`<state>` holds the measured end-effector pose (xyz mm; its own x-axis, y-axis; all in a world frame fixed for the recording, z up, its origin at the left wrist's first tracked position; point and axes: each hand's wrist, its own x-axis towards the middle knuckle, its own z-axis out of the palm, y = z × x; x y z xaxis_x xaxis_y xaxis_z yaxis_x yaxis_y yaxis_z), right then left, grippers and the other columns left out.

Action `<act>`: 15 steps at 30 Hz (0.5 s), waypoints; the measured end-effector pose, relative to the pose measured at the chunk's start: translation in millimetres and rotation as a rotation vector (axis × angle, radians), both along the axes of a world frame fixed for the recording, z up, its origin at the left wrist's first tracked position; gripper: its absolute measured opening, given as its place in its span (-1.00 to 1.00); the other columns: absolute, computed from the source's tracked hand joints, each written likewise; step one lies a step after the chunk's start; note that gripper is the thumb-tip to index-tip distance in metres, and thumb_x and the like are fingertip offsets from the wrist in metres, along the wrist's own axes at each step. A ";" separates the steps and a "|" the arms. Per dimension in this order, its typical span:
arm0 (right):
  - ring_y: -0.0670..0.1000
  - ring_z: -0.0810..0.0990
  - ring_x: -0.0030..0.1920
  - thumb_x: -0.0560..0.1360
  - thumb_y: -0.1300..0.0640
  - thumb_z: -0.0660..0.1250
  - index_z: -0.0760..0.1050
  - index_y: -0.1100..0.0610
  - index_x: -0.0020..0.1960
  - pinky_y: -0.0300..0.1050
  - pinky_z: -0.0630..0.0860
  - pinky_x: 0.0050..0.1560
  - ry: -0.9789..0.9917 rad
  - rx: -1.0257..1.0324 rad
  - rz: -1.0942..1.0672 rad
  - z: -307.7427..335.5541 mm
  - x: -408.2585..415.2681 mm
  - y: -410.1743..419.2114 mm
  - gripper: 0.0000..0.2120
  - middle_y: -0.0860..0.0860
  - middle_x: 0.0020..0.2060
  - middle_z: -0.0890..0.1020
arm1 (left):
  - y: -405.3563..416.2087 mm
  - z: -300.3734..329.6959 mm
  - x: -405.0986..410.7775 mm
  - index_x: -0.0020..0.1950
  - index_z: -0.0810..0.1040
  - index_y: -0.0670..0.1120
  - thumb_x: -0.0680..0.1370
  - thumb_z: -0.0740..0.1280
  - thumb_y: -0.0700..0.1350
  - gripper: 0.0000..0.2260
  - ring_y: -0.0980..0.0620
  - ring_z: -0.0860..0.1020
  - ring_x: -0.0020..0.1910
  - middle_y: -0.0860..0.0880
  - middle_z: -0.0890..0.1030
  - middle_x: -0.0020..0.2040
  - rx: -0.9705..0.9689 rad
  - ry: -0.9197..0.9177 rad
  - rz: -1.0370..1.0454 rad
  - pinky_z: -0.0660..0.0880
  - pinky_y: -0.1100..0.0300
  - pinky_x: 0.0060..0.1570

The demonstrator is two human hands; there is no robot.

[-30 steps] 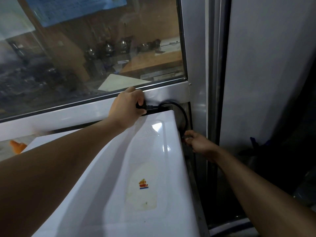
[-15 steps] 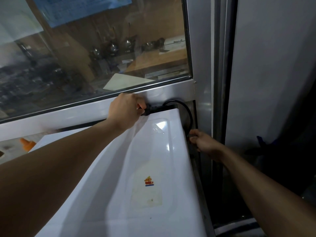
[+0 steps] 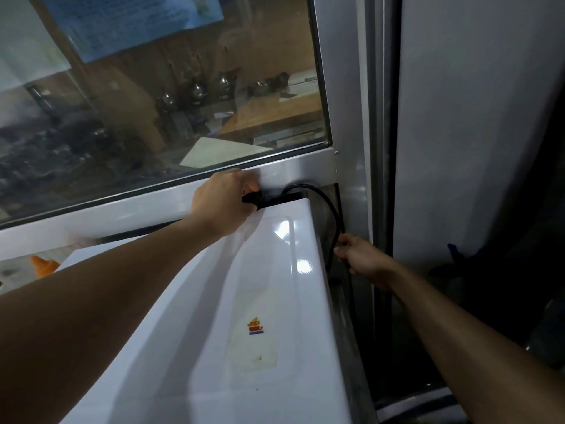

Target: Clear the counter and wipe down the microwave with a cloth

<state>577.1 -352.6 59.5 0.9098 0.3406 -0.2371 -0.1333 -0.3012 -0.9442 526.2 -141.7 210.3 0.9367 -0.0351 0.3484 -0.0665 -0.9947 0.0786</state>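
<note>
Head view puts both grips on one black power cord (image 3: 331,215). The left hand (image 3: 221,201) is curled around the cord's thick black end, seemingly the plug (image 3: 253,199), at the back edge of the microwave (image 3: 244,301), hard against the metal window frame (image 3: 284,172). The right hand (image 3: 362,258) has its fingers closed on the same cord lower down, in the narrow gap between the microwave's right side and the upright frame post (image 3: 351,117). Between the two hands the cord arcs up and over the appliance's rear corner.

Held this way, one hand seems to manage the end while the other feeds or takes up slack in the gap, so the cord does not snag behind the casing. My guess is that the cord is being freed or rerouted before wiping; whether it is plugged into anything is hidden.

The microwave, white and glossy, fills the lower middle, its top facing the camera, with a yellowed sticker (image 3: 255,332) bearing a small coloured logo. No cloth is visible.

Counts: two hands, both on the cord; one cord; one microwave; one sticker. At the far left, one orange object (image 3: 44,264) lies beside the microwave, too partial to name. One blue paper (image 3: 134,22) hangs in the window; the metal vessels behind the glass are too blurred to count.
</note>
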 end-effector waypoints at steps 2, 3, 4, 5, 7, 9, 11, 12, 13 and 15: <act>-0.17 0.27 -0.27 0.60 0.21 0.15 0.34 0.12 0.27 -0.30 0.24 -0.27 0.008 0.007 -0.010 -2.3 0.4 -0.9 -0.76 -0.06 -0.17 0.37 | -2.6 0.1 -0.1 0.04 0.58 0.02 0.42 0.41 -0.20 -0.77 -0.05 0.53 0.02 0.02 0.60 0.02 0.002 0.001 0.003 0.54 -0.03 -0.04; -0.18 0.26 -0.26 0.60 0.20 0.16 0.26 0.17 0.40 -0.30 0.24 -0.24 0.014 0.010 -0.011 -2.8 0.3 -1.7 -0.63 -0.06 -0.14 0.36 | -3.5 0.0 0.0 0.05 0.58 0.02 0.42 0.41 -0.19 -0.77 -0.05 0.53 0.03 0.02 0.60 0.03 0.003 -0.001 0.002 0.54 -0.03 -0.04; -0.18 0.27 -0.25 0.60 0.20 0.16 0.19 0.18 0.46 -0.29 0.24 -0.21 0.018 0.011 -0.001 -2.5 -0.1 -2.7 -0.56 -0.04 -0.10 0.37 | -4.9 0.0 -0.3 0.05 0.57 0.02 0.42 0.41 -0.19 -0.76 -0.05 0.53 0.04 0.01 0.59 0.04 0.008 0.004 0.000 0.54 -0.03 -0.04; -0.16 0.30 -0.21 0.60 0.19 0.16 0.14 0.19 0.49 -0.27 0.27 -0.18 0.010 0.011 -0.001 -1.9 -0.7 -3.3 -0.52 0.01 -0.02 0.39 | -5.8 -0.4 -0.1 0.06 0.57 0.01 0.42 0.41 -0.19 -0.76 -0.06 0.53 0.04 0.01 0.59 0.04 0.013 0.003 -0.003 0.53 -0.03 -0.04; -0.07 0.38 -0.01 0.60 0.19 0.16 0.11 0.18 0.51 -0.19 0.33 -0.01 0.003 0.008 -0.007 0.8 -2.8 -5.1 -0.49 0.12 0.23 0.42 | -7.6 -0.2 -0.5 0.08 0.57 0.01 0.42 0.41 -0.18 -0.74 -0.06 0.52 0.06 0.01 0.57 0.06 0.023 0.003 0.001 0.52 0.00 -0.05; 0.03 0.40 0.21 0.60 0.21 0.15 0.10 0.18 0.51 -0.15 0.29 0.10 -0.015 0.018 -0.014 1.4 -3.6 -6.8 -0.49 0.14 0.38 0.36 | -8.7 0.3 -0.8 0.10 0.57 0.02 0.42 0.41 -0.18 -0.73 -0.05 0.51 0.07 0.01 0.56 0.07 0.033 0.008 0.002 0.52 0.02 -0.05; 0.07 0.34 0.37 0.60 0.25 0.17 0.08 0.18 0.51 -0.18 0.27 0.12 -0.001 0.052 -0.006 1.5 -3.2 -8.4 -0.47 0.13 0.42 0.33 | -9.8 1.1 -0.7 0.10 0.57 0.02 0.42 0.40 -0.18 -0.73 -0.05 0.50 0.08 0.01 0.54 0.07 0.051 0.018 -0.002 0.51 0.02 -0.06; 0.07 0.31 0.41 0.59 0.26 0.18 0.08 0.17 0.52 -0.18 0.27 0.14 0.000 0.057 0.010 2.7 -5.4 -9.5 -0.46 0.12 0.43 0.32 | -10.5 1.4 -0.9 0.11 0.57 0.03 0.43 0.40 -0.18 -0.73 -0.05 0.49 0.08 0.01 0.54 0.07 0.056 0.027 -0.004 0.51 0.03 -0.07; 0.07 0.30 0.42 0.59 0.26 0.19 0.07 0.16 0.52 -0.17 0.28 0.17 -0.003 0.059 0.023 2.1 -4.8 -10.9 -0.45 0.12 0.43 0.32 | -10.9 1.6 -0.8 0.11 0.57 0.03 0.43 0.41 -0.18 -0.73 -0.04 0.48 0.09 0.01 0.53 0.07 0.064 0.028 -0.009 0.51 0.03 -0.06; 0.08 0.28 0.43 0.58 0.26 0.22 0.06 0.14 0.53 -0.16 0.28 0.25 -0.006 0.055 0.040 3.5 -6.5 -14.3 -0.41 0.12 0.45 0.28 | -13.1 1.2 -2.0 0.13 0.57 0.03 0.44 0.41 -0.16 -0.72 -0.04 0.47 0.11 0.01 0.52 0.10 0.075 0.033 -0.025 0.51 0.02 -0.05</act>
